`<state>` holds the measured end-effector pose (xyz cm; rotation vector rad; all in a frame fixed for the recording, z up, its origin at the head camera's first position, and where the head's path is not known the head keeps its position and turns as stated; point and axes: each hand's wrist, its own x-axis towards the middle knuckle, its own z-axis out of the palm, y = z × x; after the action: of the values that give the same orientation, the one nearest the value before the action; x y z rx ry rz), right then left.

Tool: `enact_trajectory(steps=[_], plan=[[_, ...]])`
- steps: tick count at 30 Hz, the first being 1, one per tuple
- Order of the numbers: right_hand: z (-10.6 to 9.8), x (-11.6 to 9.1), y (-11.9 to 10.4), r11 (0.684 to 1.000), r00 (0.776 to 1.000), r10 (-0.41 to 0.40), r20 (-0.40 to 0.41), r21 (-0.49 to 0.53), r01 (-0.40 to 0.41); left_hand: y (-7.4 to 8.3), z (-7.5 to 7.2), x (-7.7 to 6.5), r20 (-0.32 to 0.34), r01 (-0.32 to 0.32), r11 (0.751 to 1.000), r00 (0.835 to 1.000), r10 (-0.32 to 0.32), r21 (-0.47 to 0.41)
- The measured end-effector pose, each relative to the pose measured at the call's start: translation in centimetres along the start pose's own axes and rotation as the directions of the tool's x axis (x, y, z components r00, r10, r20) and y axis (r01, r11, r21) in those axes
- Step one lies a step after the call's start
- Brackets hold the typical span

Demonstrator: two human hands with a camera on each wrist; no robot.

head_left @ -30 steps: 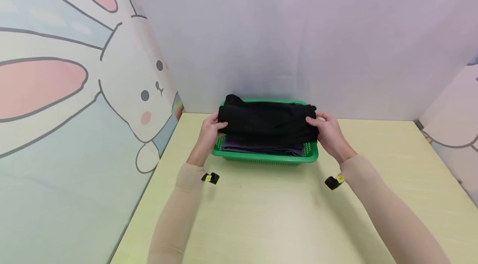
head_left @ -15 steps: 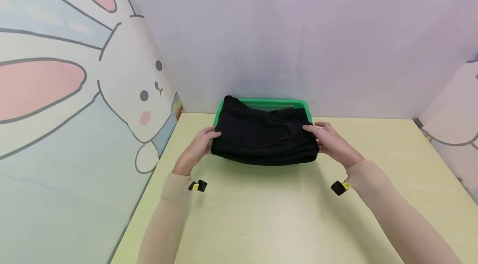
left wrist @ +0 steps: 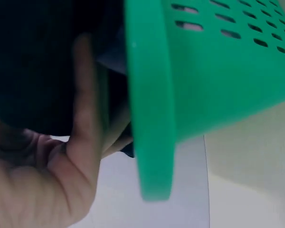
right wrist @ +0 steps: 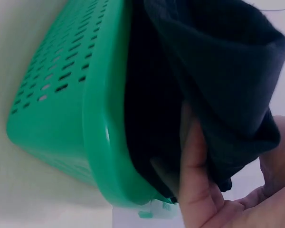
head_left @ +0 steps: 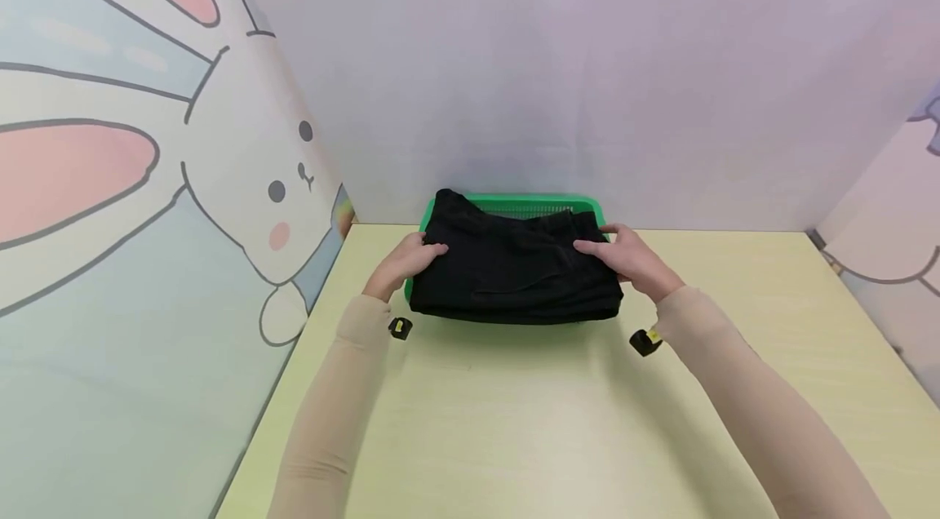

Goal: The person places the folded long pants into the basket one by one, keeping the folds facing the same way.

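A folded black garment [head_left: 507, 270] with trouser-like seams lies across the green plastic basket [head_left: 532, 201]. It covers most of the opening and hides the basket's front rim in the head view. My left hand [head_left: 407, 262] holds the garment's left side, thumb on top and the other fingers underneath. At the right end, my right hand [head_left: 631, 258] pinches it the same way. In the left wrist view, fingers [left wrist: 85, 104] reach in beside the basket's rim. Thick folded layers [right wrist: 228, 71] of the garment bulge above the right fingers in the right wrist view.
The basket stands on a pale yellow table [head_left: 499, 421], close to the plain back curtain [head_left: 529, 78]. A rabbit-printed wall [head_left: 250, 160] runs along the left. Small black devices sit at both wrists, including a camera [head_left: 645, 342] on the right.
The garment's near edge has come forward and down over the basket's front, hiding the purple folded cloth inside. Since half a second ago, both hands have shifted slightly away, thumbs further over the top.
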<state>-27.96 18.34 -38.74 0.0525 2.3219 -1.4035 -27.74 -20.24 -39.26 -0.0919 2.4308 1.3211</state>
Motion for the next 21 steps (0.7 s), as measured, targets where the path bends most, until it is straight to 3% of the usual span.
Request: enact_trajectory(steps=[7, 11, 14, 18, 21], plan=[[0.6, -0.2, 0.2, 0.989, 0.984, -0.149, -0.095, -0.007, 0.149, 0.4, 0.3, -0.4, -0.056, -0.081, 0.996, 0.995, 0.079, -0.027], [0.6, -0.6, -0.3, 0.966, 0.952, -0.252, -0.171, 0.012, 0.258, 0.6, 0.1, -0.6, -0.096, -0.147, 0.988, 0.985, 0.142, -0.048], [0.4, -0.9, -0.8, 0.945, 0.925, -0.307, -0.225, 0.044, 0.324, 0.6, -0.2, -0.4, -0.138, -0.226, 0.970, 0.967, 0.212, -0.090], [0.4, -0.2, -0.8, 0.923, 0.899, -0.345, -0.270, 0.076, 0.377, 0.6, -0.4, 0.0, -0.201, -0.303, 0.944, 0.940, 0.275, -0.129], [0.7, 0.7, -0.1, 0.924, 0.898, -0.343, -0.277, 0.073, 0.376, 0.3, -0.2, 0.2, -0.196, -0.289, 0.947, 0.946, 0.259, -0.144]])
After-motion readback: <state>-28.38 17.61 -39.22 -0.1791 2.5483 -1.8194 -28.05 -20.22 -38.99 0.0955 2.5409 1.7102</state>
